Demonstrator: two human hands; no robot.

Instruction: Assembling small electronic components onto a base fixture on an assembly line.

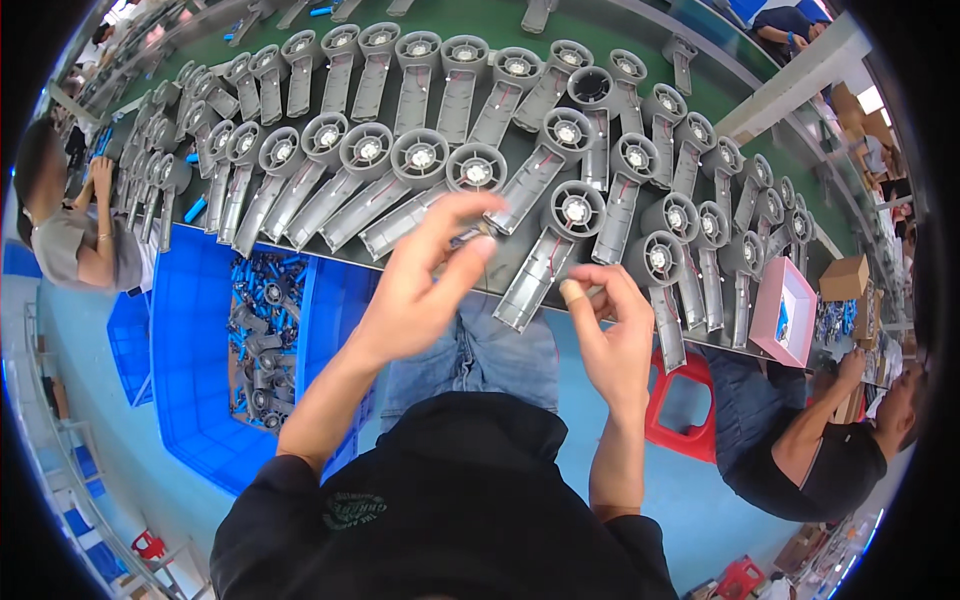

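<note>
Here, mid-frame, the left hand (425, 290) pinches a small part (478, 232) between thumb and fingertips, raised for close handling. The right hand (610, 330) pinches something I cannot make out, beside the nearest grey housing (548, 255) on the green belt (500, 20).

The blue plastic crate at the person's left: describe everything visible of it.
The blue plastic crate is a large open-topped bin of smooth bright plastic, standing on the pale blue floor just below the green table's edge. One compartment holds a loose heap of grey moulded parts mixed with small blue pieces; the rest of its inside shows bare. The person's left forearm crosses in front of its near corner; whether it touches cannot be told. No hand is in it.
</note>
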